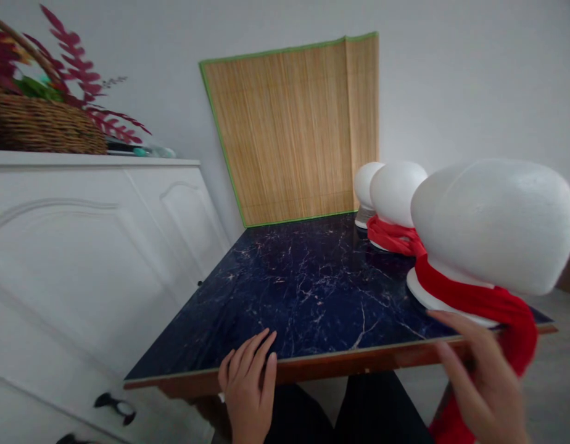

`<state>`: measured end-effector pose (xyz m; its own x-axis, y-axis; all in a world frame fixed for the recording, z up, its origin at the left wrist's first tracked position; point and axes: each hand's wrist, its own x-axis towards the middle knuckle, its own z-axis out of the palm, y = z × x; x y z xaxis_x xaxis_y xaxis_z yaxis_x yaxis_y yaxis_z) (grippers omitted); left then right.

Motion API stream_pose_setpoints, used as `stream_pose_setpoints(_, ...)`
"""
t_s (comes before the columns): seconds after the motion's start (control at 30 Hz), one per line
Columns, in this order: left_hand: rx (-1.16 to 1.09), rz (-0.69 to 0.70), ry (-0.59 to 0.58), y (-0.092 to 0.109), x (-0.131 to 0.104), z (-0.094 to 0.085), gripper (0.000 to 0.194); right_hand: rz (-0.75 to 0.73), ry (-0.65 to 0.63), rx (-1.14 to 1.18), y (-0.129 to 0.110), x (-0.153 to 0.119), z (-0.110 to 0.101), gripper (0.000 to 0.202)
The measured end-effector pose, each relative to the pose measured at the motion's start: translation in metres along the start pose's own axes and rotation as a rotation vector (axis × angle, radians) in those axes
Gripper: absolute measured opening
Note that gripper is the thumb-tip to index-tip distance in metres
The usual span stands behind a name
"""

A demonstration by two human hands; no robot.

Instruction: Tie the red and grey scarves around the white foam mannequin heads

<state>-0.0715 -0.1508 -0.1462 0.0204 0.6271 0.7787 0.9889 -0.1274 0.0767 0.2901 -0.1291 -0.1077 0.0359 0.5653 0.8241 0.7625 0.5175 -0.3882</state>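
Observation:
My left hand [248, 385] lies on the front edge of the dark blue marbled table [308, 290], fingers stretched out and holding nothing. At the right, my right hand [482, 376] is slightly blurred, its thumb and index finger apart. It is just in front of the base of the nearest white mannequin head [493, 222]. A red scarf [461, 293] runs around that head's neck and hangs down past the table edge behind my right hand. Farther back, another white head [398, 191] has red cloth [389, 235] around its neck.
A third white head [368, 182] stands at the back, with a greyish band at its neck. Behind the table, a green-edged bamboo mat [289, 129] leans against the wall. On the left is a white cabinet [81, 246] with a wicker basket [44, 123] of flowers on top.

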Motion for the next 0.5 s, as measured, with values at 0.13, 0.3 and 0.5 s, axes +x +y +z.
stream_pose_setpoints(0.13,-0.006,0.011,0.072,-0.003,-0.008,0.012,0.038,-0.25,-0.04,-0.092,0.001,-0.015,0.065,0.031)
stream_pose_setpoints(0.3,0.006,0.018,0.038,-0.003,-0.01,0.009,0.039,-0.248,0.113,-0.162,0.016,-0.032,0.084,0.03)
stream_pose_setpoints(0.5,0.018,0.032,0.006,-0.004,-0.011,0.007,0.041,-0.259,0.013,-0.173,0.013,-0.037,0.076,0.04)
